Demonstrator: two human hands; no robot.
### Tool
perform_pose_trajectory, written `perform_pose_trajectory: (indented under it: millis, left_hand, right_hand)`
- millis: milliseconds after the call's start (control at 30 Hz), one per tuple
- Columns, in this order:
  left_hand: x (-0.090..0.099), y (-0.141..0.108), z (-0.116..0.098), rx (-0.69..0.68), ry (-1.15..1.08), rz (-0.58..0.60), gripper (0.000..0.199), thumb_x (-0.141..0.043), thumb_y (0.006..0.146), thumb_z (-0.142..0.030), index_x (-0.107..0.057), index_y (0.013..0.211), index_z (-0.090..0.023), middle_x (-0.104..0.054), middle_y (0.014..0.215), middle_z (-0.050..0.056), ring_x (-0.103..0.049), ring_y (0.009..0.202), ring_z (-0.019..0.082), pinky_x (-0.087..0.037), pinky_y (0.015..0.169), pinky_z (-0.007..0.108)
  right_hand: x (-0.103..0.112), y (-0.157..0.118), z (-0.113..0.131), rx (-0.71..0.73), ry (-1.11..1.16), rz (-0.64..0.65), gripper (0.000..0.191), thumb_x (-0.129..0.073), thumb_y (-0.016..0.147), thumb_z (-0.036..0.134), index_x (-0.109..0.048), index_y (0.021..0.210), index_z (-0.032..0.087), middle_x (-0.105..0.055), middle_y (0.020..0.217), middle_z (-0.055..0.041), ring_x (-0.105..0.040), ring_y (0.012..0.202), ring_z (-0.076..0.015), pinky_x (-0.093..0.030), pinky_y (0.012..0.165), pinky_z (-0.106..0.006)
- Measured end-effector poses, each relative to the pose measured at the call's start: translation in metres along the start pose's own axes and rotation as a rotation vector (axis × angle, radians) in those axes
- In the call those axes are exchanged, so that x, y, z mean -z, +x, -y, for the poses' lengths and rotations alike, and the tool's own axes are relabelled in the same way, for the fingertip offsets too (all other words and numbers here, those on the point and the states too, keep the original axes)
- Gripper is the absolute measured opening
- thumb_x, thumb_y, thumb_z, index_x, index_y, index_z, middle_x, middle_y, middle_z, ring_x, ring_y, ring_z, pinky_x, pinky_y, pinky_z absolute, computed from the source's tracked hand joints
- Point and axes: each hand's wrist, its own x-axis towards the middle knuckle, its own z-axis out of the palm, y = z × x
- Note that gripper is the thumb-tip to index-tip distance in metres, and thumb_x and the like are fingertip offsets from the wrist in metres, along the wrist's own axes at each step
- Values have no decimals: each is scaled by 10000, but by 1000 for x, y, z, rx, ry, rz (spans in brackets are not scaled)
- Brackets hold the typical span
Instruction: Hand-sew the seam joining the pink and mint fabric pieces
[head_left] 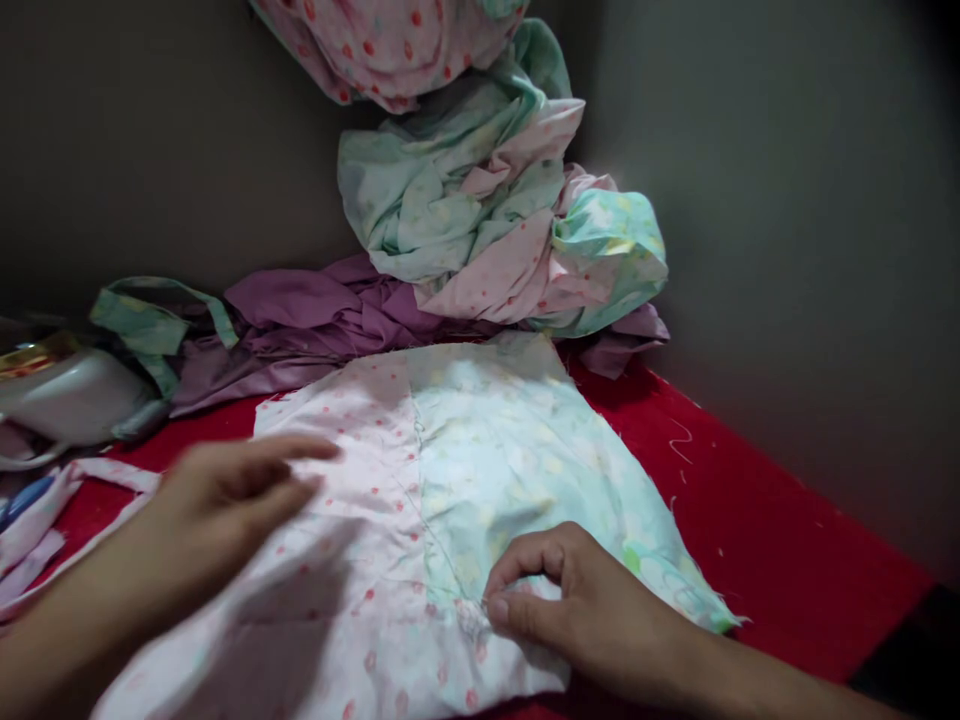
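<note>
The sewn cloth panel (420, 500), half pink with red dots and half pale green, lies flat on the red table (750, 540) with its seam running down the middle. At far left a white iron (67, 395) sits beside loose pink strips (45, 520). The left hand (225, 495) hovers over the pink half, blurred, fingers stretched out flat and holding nothing; whether it touches the cloth I cannot tell. The right hand (577, 600) rests on the near edge just right of the seam, thumb and forefinger pinched together on the fabric there. This looks like smoothing and checking the seam; the next move probably calls for keeping the pinch steady while the flat hand presses the pink side out. Behind the panel lie purple cloth (315, 320) and a crumpled pile of fabric (487, 210).
</note>
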Motion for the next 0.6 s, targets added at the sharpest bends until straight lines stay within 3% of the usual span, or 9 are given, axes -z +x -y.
perform_pose_trajectory:
  millis: [67, 133, 200, 300, 467, 600]
  left_hand:
    - [-40, -12, -13, -58, 129, 306, 314, -530, 705, -362, -679, 947, -228, -700, 762, -18, -611, 708, 184, -453, 611, 230]
    - [-67, -20, -19, -117, 171, 456, 275, -501, 737, -296, -682, 937, -241, -701, 871, -5, -608, 808, 195, -440, 701, 251]
    - [-80, -22, -16, -133, 161, 552, 253, -485, 733, -222, -684, 889, -232, -694, 859, -8, -601, 809, 193, -422, 692, 250]
    - [-84, -21, -8, -113, 80, 638, 237, -463, 703, -162, -678, 800, -190, -656, 736, -20, -565, 708, 167, -384, 600, 220]
    - [-91, -21, -4, -55, -32, 646, 168, -470, 700, -189, -620, 642, -141, -492, 573, -42, -433, 579, 119, -297, 513, 201]
    - [-93, -18, -7, 26, -181, 671, 175, -488, 711, -256, -481, 567, -156, -361, 504, -60, -322, 497, 94, -229, 459, 208]
  right_hand:
    - [0, 0, 0, -21, 1, -5, 126, -572, 692, 171, -692, 701, 136, -665, 659, -9, -554, 629, -115, -398, 552, -172]
    - [-1, 1, 1, -37, 1, -7, 124, -579, 695, 191, -688, 711, 134, -646, 634, -6, -531, 605, -110, -382, 535, -176]
    - [-1, 1, 1, -45, 5, -1, 131, -580, 697, 202, -687, 722, 131, -629, 616, -4, -509, 584, -106, -369, 521, -181]
    - [-1, 0, 1, -46, 18, 2, 132, -577, 693, 197, -687, 724, 131, -620, 619, -6, -497, 582, -106, -360, 518, -185]
    - [-1, 0, 1, -40, 26, -1, 123, -584, 684, 184, -689, 715, 129, -587, 581, 8, -463, 551, -90, -341, 497, -175]
    - [-1, 1, 2, -33, 26, -1, 118, -584, 691, 178, -688, 715, 128, -579, 561, 17, -459, 532, -81, -342, 489, -166]
